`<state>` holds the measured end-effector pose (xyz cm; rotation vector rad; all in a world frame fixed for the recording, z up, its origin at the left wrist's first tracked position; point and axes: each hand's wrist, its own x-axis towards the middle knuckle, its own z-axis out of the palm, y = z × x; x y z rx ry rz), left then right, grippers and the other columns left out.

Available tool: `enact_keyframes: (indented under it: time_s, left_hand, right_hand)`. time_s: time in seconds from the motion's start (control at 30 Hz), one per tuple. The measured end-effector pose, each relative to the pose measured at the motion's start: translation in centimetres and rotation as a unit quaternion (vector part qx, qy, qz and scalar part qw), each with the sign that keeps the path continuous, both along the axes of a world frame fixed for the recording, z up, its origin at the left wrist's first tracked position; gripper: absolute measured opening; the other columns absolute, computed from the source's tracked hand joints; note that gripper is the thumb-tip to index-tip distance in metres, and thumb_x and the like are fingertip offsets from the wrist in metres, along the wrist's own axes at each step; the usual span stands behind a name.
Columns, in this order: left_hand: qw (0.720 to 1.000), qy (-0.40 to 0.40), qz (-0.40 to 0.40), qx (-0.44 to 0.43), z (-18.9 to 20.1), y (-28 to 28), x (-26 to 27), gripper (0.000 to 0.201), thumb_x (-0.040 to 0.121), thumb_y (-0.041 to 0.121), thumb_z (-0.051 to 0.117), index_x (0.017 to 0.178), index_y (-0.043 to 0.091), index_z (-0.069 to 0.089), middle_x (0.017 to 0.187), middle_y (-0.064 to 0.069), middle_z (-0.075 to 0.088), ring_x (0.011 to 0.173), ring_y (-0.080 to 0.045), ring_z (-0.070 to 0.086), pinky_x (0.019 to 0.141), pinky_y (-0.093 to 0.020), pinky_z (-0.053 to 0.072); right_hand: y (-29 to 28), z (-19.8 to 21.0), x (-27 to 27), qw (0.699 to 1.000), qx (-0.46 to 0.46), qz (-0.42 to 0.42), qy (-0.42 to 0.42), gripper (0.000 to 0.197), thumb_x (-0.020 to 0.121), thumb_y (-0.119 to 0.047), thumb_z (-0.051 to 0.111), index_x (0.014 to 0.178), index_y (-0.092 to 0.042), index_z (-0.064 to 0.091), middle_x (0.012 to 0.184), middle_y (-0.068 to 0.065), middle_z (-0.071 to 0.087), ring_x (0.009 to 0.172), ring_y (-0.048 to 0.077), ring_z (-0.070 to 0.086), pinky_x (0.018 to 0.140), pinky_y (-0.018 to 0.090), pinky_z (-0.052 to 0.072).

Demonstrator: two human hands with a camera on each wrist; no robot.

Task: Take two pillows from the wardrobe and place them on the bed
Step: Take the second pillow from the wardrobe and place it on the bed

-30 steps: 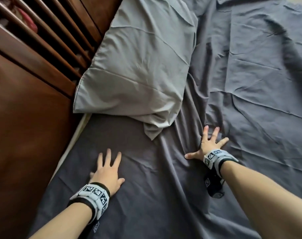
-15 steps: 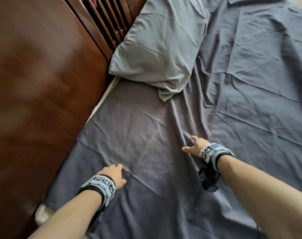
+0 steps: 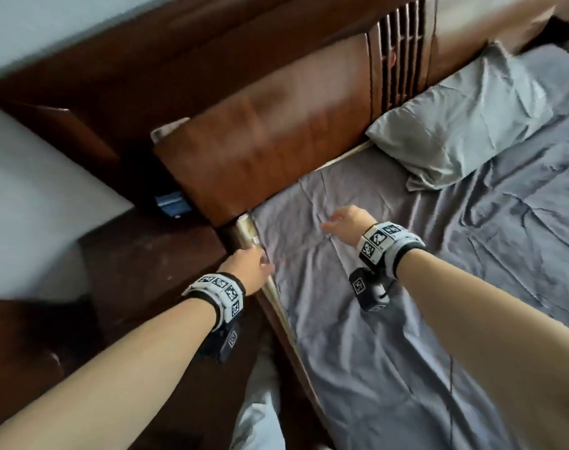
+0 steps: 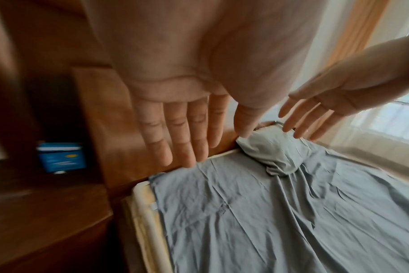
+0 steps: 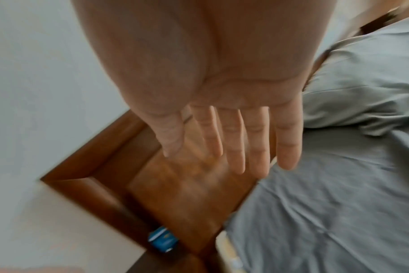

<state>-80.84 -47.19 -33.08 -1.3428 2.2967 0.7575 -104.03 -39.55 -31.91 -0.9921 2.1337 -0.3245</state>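
- Pillow (image 3: 465, 118) in pale grey, sitting up at two o'clock in the head view, flat on the bed (image 3: 439, 319) and pushed against the wooden headboard (image 3: 276, 151).
- Only one pillow in sight, and it's well apart from both hands.
- Left hand (image 3: 249, 266) hovers over the mattress edge at the bed's corner, fingers straight and relaxed, holding nothing.
- Right hand (image 3: 343, 222) hangs above the wrinkled grey sheet, fingers loose and spread, nothing in it either.
- Both wrists wear bands (image 3: 382, 243) printed with black-and-white square markers.
- Blue box (image 4: 61, 158) at nine o'clock in the left wrist view, tucked beside the headboard; its label is too blurred to read.
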Motion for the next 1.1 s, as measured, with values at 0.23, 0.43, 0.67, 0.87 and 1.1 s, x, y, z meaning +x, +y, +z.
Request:
enact_keyframes:
  time_s: [0.23,0.43,0.67,0.87,1.1]
  left_hand:
    - [0.984,-0.006,0.175,-0.032,8.9,8.9,18.8,0.026,0.089,0.047,0.050,0.092,0.026,0.064,0.099,-0.001,0.072,0.096,-0.029,0.067,0.087,-0.041,0.053]
    - [0.953,0.018,0.293,-0.078,12.2,17.7,31.3,0.026,0.089,0.048,0.049,0.091,0.027,0.064,0.095,-0.001,0.076,0.097,-0.027,0.069,0.091,-0.042,0.054]
    - [0.894,0.033,0.434,-0.104,13.2,30.5,43.0,0.032,0.090,0.047,0.053,0.102,0.022,0.067,0.102,-0.004,0.075,0.098,-0.027,0.070,0.087,-0.040,0.056]
    - [0.833,0.069,0.520,-0.179,17.1,35.9,51.1,0.059,0.094,0.039,0.057,0.146,0.025,0.036,0.149,0.000,0.049,0.127,-0.022,0.058,0.105,-0.045,0.048]
    - [0.825,0.141,0.502,-0.217,23.4,32.5,53.4,0.101,0.088,0.024,0.068,0.154,0.043,-0.006,0.164,0.004,0.027,0.138,-0.023,0.049,0.109,-0.048,0.046]
  right_hand:
    - [-1.8,11.0,18.2,0.969,-0.090,0.230,-0.014,0.036,0.085,-0.043,0.062,0.099,-0.011,0.070,0.101,0.012,0.072,0.098,0.030,0.066,0.076,0.030,0.047]
    - [0.0,16.6,35.4,0.910,-0.140,0.390,-0.010,0.035,0.083,-0.041,0.064,0.098,-0.010,0.073,0.097,0.012,0.074,0.096,0.030,0.068,0.080,0.032,0.050]
    - [8.5,20.7,51.1,0.827,-0.173,0.534,-0.021,0.023,0.084,-0.041,0.066,0.085,-0.018,0.067,0.094,0.009,0.074,0.095,0.029,0.068,0.084,0.033,0.052]
    - [15.4,23.4,59.6,0.776,-0.230,0.578,-0.099,0.094,0.066,-0.069,0.065,0.143,-0.024,0.035,0.132,0.004,0.059,0.114,0.023,0.061,0.097,0.036,0.049]
    - [14.6,28.8,63.8,0.802,-0.334,0.481,-0.118,0.086,0.074,-0.063,0.066,0.140,-0.019,0.033,0.136,0.012,0.053,0.120,0.029,0.055,0.094,0.037,0.049]
